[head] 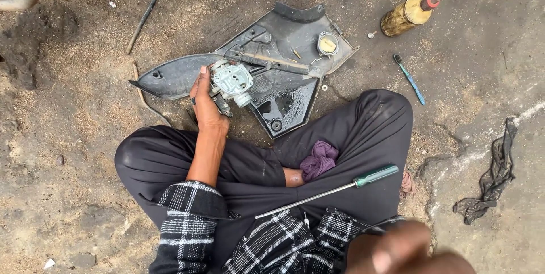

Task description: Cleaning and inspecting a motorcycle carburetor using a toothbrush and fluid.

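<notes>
My left hand [205, 103] grips a pale grey metal carburettor [231, 81] and holds it up over a black plastic side panel [286, 38] lying on the dirt. At the bottom right edge, very near the camera, my right hand [400, 251] is a blur, and whether it holds anything is unclear. I sit cross-legged in dark trousers. A long screwdriver with a green handle [374, 176] lies across my lap, and a purple rag [319, 159] sits between my legs.
A wooden-handled tool [272, 61] and a round cap [327, 43] lie on the panel. On the ground are a yellow squeeze bottle with a red tip [410, 14], a blue brush [410, 79], a dark rag [491, 177] and a black hose [146, 10].
</notes>
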